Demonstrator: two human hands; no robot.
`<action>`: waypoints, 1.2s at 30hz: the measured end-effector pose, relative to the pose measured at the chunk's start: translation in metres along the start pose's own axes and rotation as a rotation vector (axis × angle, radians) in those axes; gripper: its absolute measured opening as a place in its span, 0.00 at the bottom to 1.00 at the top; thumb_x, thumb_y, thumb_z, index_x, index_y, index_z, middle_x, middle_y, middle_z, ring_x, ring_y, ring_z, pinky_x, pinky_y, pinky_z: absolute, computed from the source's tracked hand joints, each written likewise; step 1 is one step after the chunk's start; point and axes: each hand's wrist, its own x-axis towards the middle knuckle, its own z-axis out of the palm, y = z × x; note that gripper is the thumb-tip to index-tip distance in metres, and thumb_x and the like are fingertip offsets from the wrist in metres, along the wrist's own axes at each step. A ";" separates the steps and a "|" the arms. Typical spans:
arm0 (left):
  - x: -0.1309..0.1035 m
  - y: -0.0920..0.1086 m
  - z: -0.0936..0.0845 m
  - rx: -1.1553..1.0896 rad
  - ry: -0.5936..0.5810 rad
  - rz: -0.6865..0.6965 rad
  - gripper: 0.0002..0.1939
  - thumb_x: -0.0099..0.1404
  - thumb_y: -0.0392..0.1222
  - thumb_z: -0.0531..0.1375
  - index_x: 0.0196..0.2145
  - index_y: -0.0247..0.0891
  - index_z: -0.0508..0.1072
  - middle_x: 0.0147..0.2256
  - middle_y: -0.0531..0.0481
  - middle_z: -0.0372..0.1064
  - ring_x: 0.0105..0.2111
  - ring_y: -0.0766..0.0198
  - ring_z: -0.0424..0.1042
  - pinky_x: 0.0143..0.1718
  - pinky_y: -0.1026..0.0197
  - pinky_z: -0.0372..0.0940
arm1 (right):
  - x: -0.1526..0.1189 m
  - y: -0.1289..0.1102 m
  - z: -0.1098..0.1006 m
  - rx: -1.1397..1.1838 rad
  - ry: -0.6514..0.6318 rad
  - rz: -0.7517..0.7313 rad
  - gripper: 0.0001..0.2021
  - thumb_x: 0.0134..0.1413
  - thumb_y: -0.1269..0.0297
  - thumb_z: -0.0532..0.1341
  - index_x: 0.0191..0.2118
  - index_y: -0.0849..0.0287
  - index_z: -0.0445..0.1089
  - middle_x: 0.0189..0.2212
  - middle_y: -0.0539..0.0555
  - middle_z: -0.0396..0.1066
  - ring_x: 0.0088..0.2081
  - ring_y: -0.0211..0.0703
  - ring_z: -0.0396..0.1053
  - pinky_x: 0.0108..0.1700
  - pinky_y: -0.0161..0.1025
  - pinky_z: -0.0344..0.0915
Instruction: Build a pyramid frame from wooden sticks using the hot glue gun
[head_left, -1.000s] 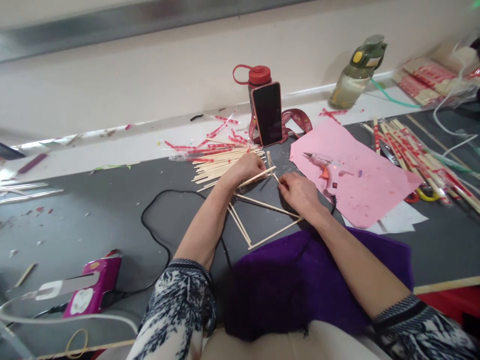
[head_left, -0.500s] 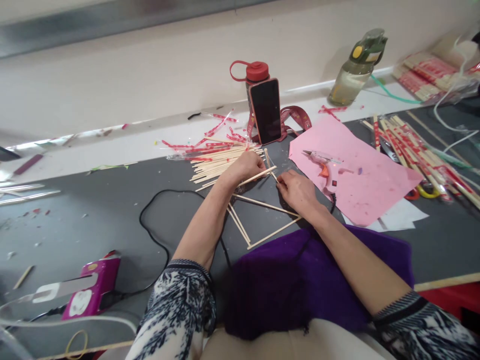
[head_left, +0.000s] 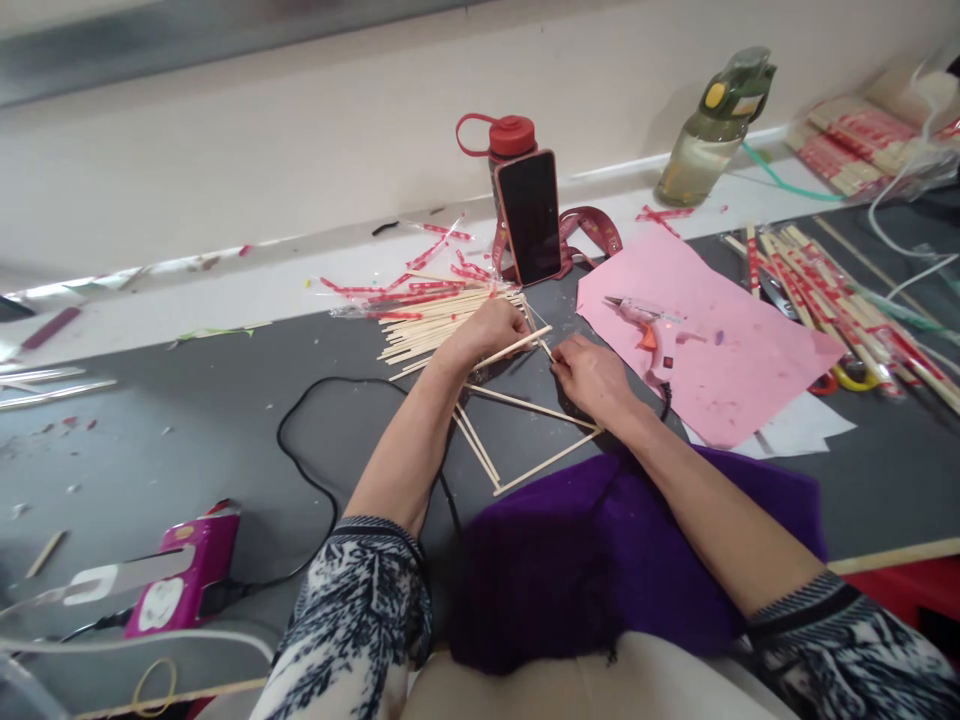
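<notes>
A frame of thin wooden sticks [head_left: 551, 462], like disposable chopsticks, stands on the grey table in front of me. My left hand [head_left: 496, 328] is closed at its far side, its fingertips near a corner where sticks meet; a slanting stick [head_left: 517, 348] crosses in front of it. My right hand [head_left: 595, 378] pinches a short visible length of stick [head_left: 547, 352] running to the same corner. Fingers partly hide both grips. Beneath and beyond my left hand lies a pile of loose sticks [head_left: 409, 340]. Right of my right hand, a hot glue gun [head_left: 654, 335] rests on pink paper [head_left: 720, 390].
A phone [head_left: 529, 218] leans on a red-capped bottle [head_left: 513, 136]. Behind stands a green water bottle [head_left: 705, 150]. Wrapped chopsticks [head_left: 825, 300] and scissors [head_left: 855, 375] lie right. A black cable [head_left: 281, 430] runs to a magenta power strip [head_left: 184, 575]. Torn wrappers [head_left: 405, 290] litter the back.
Both hands keep almost the same position and hold on the sticks. The whole view has shifted very slightly; nothing else has visibly moved.
</notes>
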 end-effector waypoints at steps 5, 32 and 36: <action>0.000 -0.002 -0.002 -0.010 -0.016 -0.008 0.08 0.48 0.38 0.60 0.24 0.30 0.77 0.18 0.52 0.66 0.21 0.67 0.64 0.22 0.67 0.54 | -0.002 0.006 -0.005 0.070 -0.012 -0.018 0.13 0.60 0.63 0.54 0.44 0.60 0.73 0.42 0.58 0.73 0.42 0.47 0.71 0.41 0.38 0.62; -0.034 -0.020 -0.059 -0.171 -0.006 0.081 0.12 0.53 0.41 0.61 0.35 0.34 0.79 0.28 0.49 0.74 0.24 0.69 0.70 0.24 0.69 0.62 | 0.034 0.003 -0.008 0.538 0.371 -0.257 0.09 0.55 0.68 0.59 0.37 0.56 0.77 0.32 0.53 0.74 0.35 0.42 0.71 0.37 0.37 0.64; -0.055 0.005 -0.068 -0.106 0.043 0.190 0.15 0.51 0.45 0.65 0.36 0.35 0.79 0.32 0.49 0.75 0.27 0.69 0.70 0.27 0.68 0.62 | 0.036 0.004 -0.005 0.568 0.371 -0.276 0.08 0.56 0.66 0.60 0.37 0.56 0.77 0.33 0.53 0.74 0.35 0.42 0.71 0.36 0.37 0.64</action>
